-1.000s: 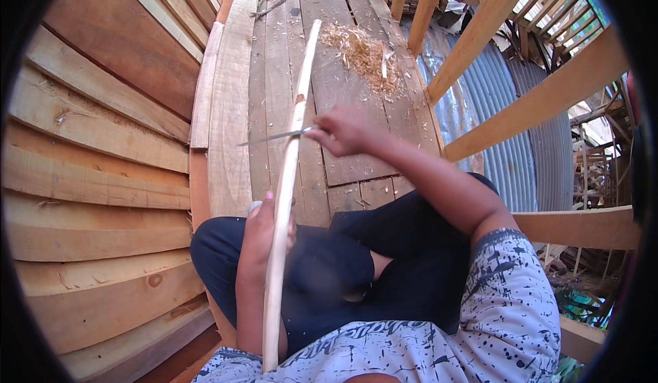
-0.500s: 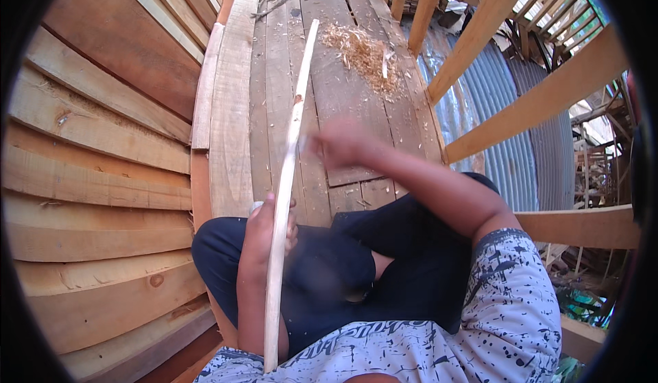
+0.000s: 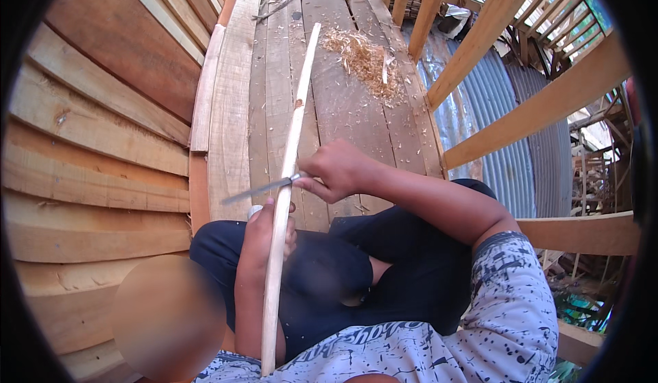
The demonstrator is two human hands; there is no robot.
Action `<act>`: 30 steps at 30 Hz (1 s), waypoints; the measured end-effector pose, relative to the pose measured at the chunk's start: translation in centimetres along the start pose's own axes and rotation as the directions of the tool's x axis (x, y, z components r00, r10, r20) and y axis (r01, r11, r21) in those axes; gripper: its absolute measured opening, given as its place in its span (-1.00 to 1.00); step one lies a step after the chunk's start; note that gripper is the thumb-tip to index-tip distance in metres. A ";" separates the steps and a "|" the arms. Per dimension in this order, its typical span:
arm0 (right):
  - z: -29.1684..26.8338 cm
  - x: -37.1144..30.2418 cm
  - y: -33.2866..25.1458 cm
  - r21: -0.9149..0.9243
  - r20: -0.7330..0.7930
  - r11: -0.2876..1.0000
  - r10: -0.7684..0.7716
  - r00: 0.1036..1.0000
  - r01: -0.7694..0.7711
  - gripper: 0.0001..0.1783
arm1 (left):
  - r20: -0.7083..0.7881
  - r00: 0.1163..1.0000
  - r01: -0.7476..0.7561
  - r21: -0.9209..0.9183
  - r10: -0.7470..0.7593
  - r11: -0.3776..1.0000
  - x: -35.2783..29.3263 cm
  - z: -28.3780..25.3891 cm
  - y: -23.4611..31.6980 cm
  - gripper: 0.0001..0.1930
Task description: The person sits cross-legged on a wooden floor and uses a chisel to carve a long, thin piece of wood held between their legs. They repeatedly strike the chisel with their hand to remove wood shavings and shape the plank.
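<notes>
A long, pale, peeled wooden stick (image 3: 293, 133) slants from against my shirt away over the floorboards, with a dark knot partway along it. My left hand (image 3: 259, 235) is wrapped round its lower half, thumb up along the side. Just above that grip, my right hand (image 3: 336, 170) is closed on the handle of a knife (image 3: 255, 192). The blade lies across the stick and points left, slightly blurred at its tip. A small whitish object (image 3: 254, 211) shows beside my left thumb; its kind is unclear.
A pile of wood shavings (image 3: 367, 61) lies on the plank floor (image 3: 343, 119) ahead. Thin twigs (image 3: 288, 0) are farther off. A board wall (image 3: 103, 157) stands at left, wooden railings (image 3: 480, 37) at right, with corrugated metal sheeting (image 3: 490, 102) beyond. My crossed legs (image 3: 411, 266) are below.
My right hand has come down the stick toward my left hand, and the knife now shows clearly across it. My left hand keeps its grip. A blurred round patch has appeared at lower left.
</notes>
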State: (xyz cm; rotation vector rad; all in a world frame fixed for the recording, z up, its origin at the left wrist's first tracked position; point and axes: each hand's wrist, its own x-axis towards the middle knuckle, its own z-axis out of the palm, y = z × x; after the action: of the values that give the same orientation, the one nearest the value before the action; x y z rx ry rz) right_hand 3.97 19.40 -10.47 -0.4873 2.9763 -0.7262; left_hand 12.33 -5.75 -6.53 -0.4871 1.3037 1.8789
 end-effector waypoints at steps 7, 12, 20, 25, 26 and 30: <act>0.9 -1.8 -2.9 0.090 -0.090 0.979 -0.176 0.980 0.184 -0.61 | 0.153 0.987 0.072 -0.197 -0.042 0.978 0.7 -1.0 0.2 -0.59; 0.7 -0.9 -0.6 0.145 -0.106 0.970 -0.182 0.978 0.196 -0.65 | 0.263 0.960 0.189 -0.367 -0.093 0.911 1.2 -1.1 0.7 -0.70; 0.9 -0.3 -0.9 0.050 -0.135 0.972 -0.223 0.966 0.231 -0.59 | 0.168 0.984 0.112 -0.315 -0.060 0.943 0.3 -0.9 0.5 -0.75; 1.8 -0.3 -0.3 -0.031 -0.224 0.995 -0.094 0.970 0.090 -0.53 | 0.291 0.956 0.133 -0.336 -0.031 0.932 1.1 -1.9 -0.1 -0.73; 1.2 -0.4 0.3 -0.037 -0.234 0.995 -0.098 0.967 0.092 -0.53 | 0.251 0.967 0.124 -0.309 -0.045 0.943 1.3 -1.6 -0.1 -0.73; 0.9 -1.0 -0.8 0.104 -0.233 0.994 0.009 0.972 0.016 -0.48 | 0.139 0.990 0.051 -0.260 -0.015 0.964 1.1 -0.7 0.0 -0.72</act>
State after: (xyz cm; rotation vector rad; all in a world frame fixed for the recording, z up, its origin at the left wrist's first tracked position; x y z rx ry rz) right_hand 5.25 18.64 -10.90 -0.4280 3.1283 -1.0010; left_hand 11.55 -5.99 -7.56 -0.5028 0.9560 2.0306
